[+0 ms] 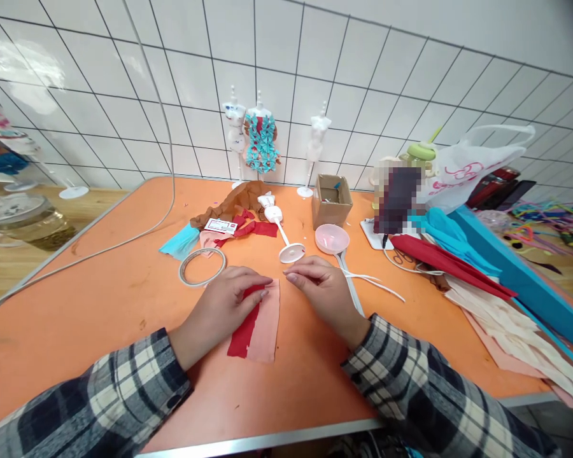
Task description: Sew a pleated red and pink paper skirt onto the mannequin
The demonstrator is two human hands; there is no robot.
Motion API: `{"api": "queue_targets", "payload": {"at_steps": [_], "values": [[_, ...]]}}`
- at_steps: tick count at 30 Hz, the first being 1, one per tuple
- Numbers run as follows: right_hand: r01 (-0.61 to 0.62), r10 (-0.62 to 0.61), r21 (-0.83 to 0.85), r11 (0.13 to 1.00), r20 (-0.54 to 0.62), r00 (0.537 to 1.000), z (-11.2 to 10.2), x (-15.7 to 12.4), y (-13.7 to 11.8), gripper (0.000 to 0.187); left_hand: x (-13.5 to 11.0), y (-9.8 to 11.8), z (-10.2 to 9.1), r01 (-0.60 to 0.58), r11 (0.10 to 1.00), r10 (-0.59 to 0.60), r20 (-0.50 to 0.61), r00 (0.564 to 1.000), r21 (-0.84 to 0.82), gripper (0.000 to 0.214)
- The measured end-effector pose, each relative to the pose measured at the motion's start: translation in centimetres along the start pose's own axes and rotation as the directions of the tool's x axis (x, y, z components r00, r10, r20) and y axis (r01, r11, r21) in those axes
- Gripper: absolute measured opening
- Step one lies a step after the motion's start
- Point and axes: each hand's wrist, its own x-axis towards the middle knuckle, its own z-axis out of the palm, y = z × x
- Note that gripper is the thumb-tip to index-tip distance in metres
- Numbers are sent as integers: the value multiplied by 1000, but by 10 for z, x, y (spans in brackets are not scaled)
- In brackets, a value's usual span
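Pink-and-red strips (263,327): lay on the bench (172,381).
Left hand (226,304): pinched their far end.
Right hand (325,296): closed at the fingertips, contents unclear.
Edge work: apparently alignment; next likely called for a steady hold.

The flat red paper strip (243,332) and pale pink paper strip (266,326) look matt; the square white wall tiles (229,32) are smooth and glossy.

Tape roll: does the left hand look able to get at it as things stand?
Likely yes: the tape roll lies just beyond the left hand, with nothing visibly between them, though that hand would have to leave the red piece and pink piece.
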Motion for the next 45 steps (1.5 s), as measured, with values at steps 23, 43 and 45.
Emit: {"api": "queue_targets", "payload": {"at_steps": [23,43,45], "values": [[221,-154,-298,929,234,960,4,-4,16,70,13,-19,5,-28,992,13,119,993,123,12],[255,-180,-341,905,235,955,0,-2,11,39,13,-18,1,-157,935,103,180,978,318,15],[257,-182,-342,904,238,954,0,-1,10,38,12,-19,2,-157,939,104,184,977,307,17]]}}
